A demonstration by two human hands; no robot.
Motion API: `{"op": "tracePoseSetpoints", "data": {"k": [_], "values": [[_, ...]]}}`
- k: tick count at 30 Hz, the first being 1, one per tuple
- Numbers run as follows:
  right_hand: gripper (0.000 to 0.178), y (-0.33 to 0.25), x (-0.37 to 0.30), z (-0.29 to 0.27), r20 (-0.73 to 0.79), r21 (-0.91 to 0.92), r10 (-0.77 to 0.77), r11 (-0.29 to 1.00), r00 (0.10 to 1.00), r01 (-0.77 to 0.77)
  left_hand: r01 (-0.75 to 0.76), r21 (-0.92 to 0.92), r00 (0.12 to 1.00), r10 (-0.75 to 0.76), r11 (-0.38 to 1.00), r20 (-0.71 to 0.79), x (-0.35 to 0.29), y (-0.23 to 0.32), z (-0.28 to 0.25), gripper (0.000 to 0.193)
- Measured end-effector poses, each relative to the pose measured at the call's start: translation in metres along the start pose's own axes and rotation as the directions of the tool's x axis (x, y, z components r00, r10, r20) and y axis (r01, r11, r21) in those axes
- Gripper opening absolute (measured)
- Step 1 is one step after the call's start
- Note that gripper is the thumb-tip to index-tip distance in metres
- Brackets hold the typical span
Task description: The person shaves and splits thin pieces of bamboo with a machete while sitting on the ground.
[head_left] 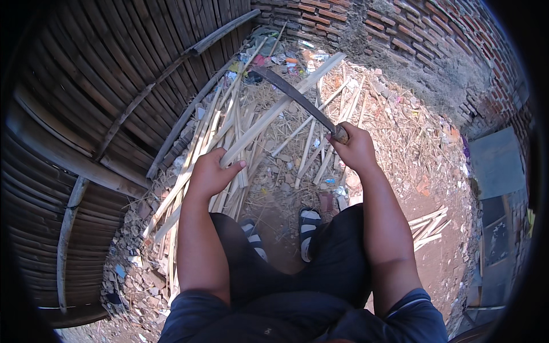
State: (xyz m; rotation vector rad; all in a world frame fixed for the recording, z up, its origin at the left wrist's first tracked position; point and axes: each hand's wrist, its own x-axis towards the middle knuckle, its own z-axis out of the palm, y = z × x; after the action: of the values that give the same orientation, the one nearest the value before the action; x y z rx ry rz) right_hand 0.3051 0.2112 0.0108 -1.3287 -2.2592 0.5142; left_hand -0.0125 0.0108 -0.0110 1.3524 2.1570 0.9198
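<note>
My right hand (355, 147) is closed around the wooden handle (341, 135) of a machete. The long dark curved machete blade (313, 110) points up and left. It crosses a pale flat strip of wood or bamboo (256, 130); I cannot tell whether blade and strip touch. My left hand (213, 174) grips the strip's near end, with the thumb stuck out to the right. From there the strip slants up and right, its far end beyond the blade.
More pale strips (200, 150) lie lengthwise at the left, and a small bundle (428, 226) lies at the right. Shavings and litter (394, 131) cover the ground. A slatted wall (120, 63) stands left, a brick wall (400, 28) ahead. My sandalled feet (309, 226) are below.
</note>
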Motion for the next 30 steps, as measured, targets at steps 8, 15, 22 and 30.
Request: {"op": "tracePoseSetpoints", "data": {"k": [8, 15, 22, 30], "values": [[0.034, -0.030, -0.007, 0.023, 0.239, -0.116, -0.504, 0.834, 0.830, 0.539, -0.040, -0.061, 0.999, 0.042, 0.997, 0.033, -0.002, 0.000, 0.004, 0.048], [0.035, -0.009, -0.001, 0.006, 0.049, -0.053, -0.140, 0.988, 0.989, 0.142, -0.015, -0.019, 0.999, 0.015, 1.000, -0.035, -0.001, 0.001, 0.000, 0.047], [0.038, -0.010, -0.005, 0.002, 0.065, 0.102, -0.117, 0.989, 0.991, 0.110, -0.002, -0.036, 1.000, 0.002, 0.999, 0.001, -0.001, 0.012, 0.008, 0.049], [0.034, -0.033, -0.011, 0.018, 0.135, -0.136, -0.477, 0.859, 0.868, 0.493, -0.313, 0.005, 0.935, 0.310, 0.950, -0.170, 0.007, -0.013, 0.025, 0.051]]}}
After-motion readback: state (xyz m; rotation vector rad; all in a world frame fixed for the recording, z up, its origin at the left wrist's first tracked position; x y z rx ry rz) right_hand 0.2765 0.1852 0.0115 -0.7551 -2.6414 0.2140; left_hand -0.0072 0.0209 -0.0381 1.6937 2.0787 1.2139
